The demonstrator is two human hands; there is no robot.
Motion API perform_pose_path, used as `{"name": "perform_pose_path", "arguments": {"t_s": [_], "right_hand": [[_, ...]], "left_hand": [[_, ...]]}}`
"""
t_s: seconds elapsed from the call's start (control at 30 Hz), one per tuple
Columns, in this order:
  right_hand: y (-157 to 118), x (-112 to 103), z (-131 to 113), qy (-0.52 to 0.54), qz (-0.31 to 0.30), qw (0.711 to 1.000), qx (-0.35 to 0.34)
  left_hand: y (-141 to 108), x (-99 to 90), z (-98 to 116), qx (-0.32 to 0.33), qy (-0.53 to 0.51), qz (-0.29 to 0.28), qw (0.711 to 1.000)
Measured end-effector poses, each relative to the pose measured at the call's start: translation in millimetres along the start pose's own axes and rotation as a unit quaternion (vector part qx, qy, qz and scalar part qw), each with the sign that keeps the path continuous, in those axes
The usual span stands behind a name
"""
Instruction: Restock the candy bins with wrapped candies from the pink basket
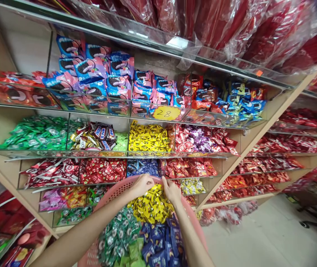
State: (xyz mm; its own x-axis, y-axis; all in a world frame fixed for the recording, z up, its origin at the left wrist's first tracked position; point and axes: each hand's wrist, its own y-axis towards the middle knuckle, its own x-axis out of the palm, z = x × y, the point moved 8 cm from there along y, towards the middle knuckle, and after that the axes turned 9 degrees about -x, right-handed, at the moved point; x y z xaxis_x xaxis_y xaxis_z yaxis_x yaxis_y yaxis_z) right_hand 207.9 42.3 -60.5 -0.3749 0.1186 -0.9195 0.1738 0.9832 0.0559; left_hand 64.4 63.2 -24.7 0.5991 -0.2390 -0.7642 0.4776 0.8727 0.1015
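"Where's the pink basket (198, 228)?"
"Six o'clock, blue packets (161, 243) at its five, yellow sweets (152, 207) at its twelve."
"Hands?"
"Left hand (144, 184) and right hand (172, 191) curl by its far rim; I can't tell if they're gripping."
"Beyond them?"
"Snickers bars (105, 135), ten; '28' tag (167, 112), twelve."

Glass-fronted candy shelves (99, 152) above pale tiled floor (247, 237)

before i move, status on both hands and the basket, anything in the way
Left hand curled at far rim of pink basket, grip unclear. Right hand at same rim. Yellow candy nearest hands. Stocked shelves directly ahead.
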Motion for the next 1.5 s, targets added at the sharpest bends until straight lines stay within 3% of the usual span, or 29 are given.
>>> {"name": "perform_pose_path", "arguments": {"t_s": [0.27, 0.4, 0.6, 0.7, 0.8, 0.97, 1.07, 1.13, 1.27, 1.5], "right_hand": [[1.2, -0.9, -7.4, 0.001, -0.008, 1.000, 0.000], [1.5, -1.4, -9.8, 0.004, -0.007, 1.000, -0.007], [1.9, -1.4, -11.2, -0.001, -0.014, 1.000, -0.008], [2.1, -1.6, -12.2, 0.004, -0.022, 1.000, -0.006], [2.9, -1.5, -13.3, 0.007, -0.024, 1.000, -0.006], [3.9, 0.0, -12.5, 0.003, -0.020, 1.000, -0.002], [3.8, -1.8, -12.1, 0.005, -0.007, 1.000, -0.006], [3.3, -2.9, -11.3, 0.001, -0.004, 1.000, -0.007], [2.0, -4.6, -7.7, 0.000, 0.001, 1.000, -0.007], [1.8, -3.0, 0.6, -0.005, 0.000, 1.000, 0.007]], "left_hand": [[0.4, 0.8, -8.6, -0.004, 0.036, 0.017, 0.999], [-0.1, -7.2, -9.0, -0.009, 0.065, 0.053, 0.996], [-5.9, -15.7, -2.6, -0.011, 0.069, 0.074, 0.995], [-10.5, -22.7, 13.7, 0.017, 0.049, 0.084, 0.995], [-11.2, -44.3, 43.6, 0.064, 0.029, 0.104, 0.992], [8.5, -113.9, 92.2, 0.131, 0.055, 0.200, 0.970], [37.3, -146.5, 91.0, 0.060, 0.150, 0.255, 0.953], [57.8, -153.4, 82.5, -0.002, 0.217, 0.246, 0.945], [81.4, -148.1, 71.2, -0.069, 0.285, 0.199, 0.935], [86.8, -143.5, 67.2, -0.100, 0.310, 0.181, 0.928]]}}
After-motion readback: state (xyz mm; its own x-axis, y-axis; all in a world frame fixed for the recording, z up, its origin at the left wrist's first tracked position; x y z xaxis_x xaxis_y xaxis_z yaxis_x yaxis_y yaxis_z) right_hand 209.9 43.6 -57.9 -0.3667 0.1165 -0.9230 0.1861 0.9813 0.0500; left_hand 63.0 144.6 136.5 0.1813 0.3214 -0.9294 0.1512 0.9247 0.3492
